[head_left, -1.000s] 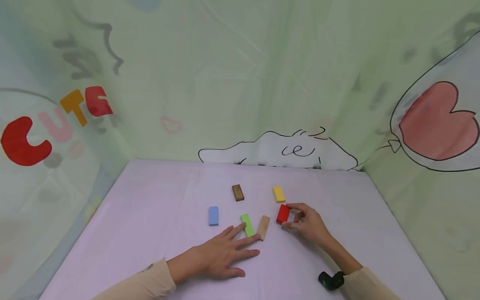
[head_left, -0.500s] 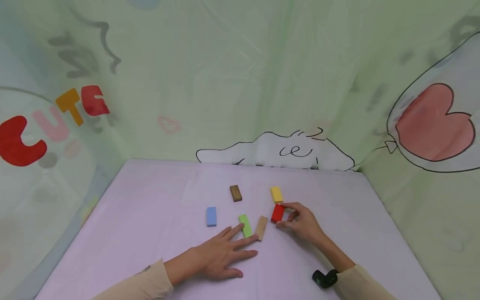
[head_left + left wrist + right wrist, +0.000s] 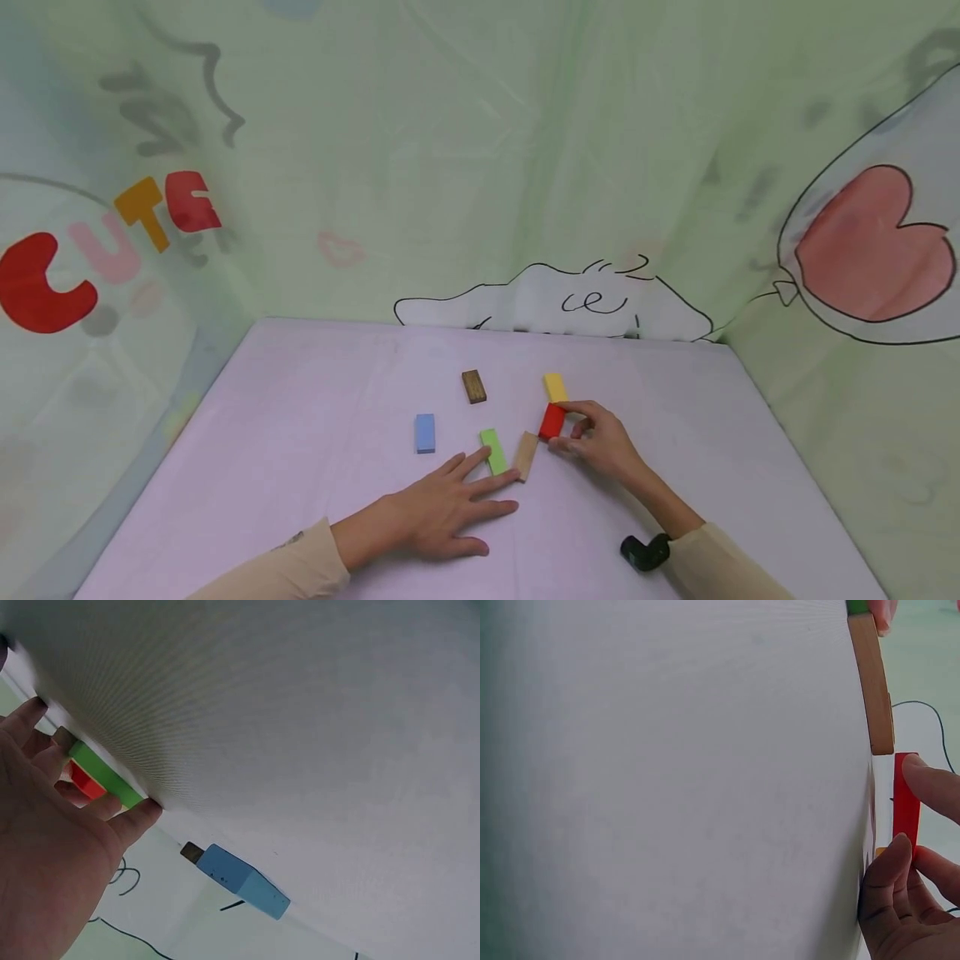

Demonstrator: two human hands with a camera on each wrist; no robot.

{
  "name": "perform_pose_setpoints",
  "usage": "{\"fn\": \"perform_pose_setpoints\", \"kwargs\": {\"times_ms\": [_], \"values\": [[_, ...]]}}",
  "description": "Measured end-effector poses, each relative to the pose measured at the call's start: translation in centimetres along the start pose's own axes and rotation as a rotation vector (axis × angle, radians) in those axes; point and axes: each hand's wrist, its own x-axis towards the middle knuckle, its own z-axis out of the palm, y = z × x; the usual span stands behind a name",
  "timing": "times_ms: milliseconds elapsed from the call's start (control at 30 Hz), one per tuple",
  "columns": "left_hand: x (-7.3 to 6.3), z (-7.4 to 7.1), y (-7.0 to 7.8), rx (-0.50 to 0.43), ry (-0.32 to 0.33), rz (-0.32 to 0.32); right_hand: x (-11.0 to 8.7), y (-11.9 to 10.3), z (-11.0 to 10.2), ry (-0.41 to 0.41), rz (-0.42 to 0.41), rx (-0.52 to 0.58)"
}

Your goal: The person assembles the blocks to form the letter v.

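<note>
Between thumb and fingers my right hand (image 3: 603,442) pinches a red wooden block (image 3: 552,422), tilted, with its lower corner close to the top end of a natural wood block (image 3: 527,456). In the right wrist view the red block (image 3: 906,796) shows on edge near the end of the wood block (image 3: 873,686). My left hand (image 3: 442,508) lies spread on the table, one fingertip at the light green block (image 3: 493,451) and another at the wood block's lower end. The green block and the wood block form a V that narrows toward me.
A yellow block (image 3: 554,387) lies just behind the red one. A dark brown block (image 3: 474,387) sits farther back, and a blue block (image 3: 425,433) is to the left. A black device (image 3: 645,552) is at the right wrist. Printed cloth walls surround the pale table (image 3: 315,400).
My right hand has carried the red block left, from beside the yellow block's front to close by the wood block's top end. The left hand keeps its place.
</note>
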Motion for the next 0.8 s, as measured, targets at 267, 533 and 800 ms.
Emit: {"fn": "perform_pose_setpoints", "kwargs": {"times_ms": [267,533,800], "values": [[0.11,-0.06,-0.02,-0.024,-0.014,-0.002,0.27,-0.28,0.14,-0.002,-0.004,0.006],[0.14,-0.31,-0.05,-0.021,-0.029,-0.012,0.44,-0.74,0.35,-0.008,-0.010,0.013],[0.07,-0.14,0.03,-0.056,-0.041,-0.014,0.60,-0.62,0.74,-0.010,-0.021,0.008]]}}
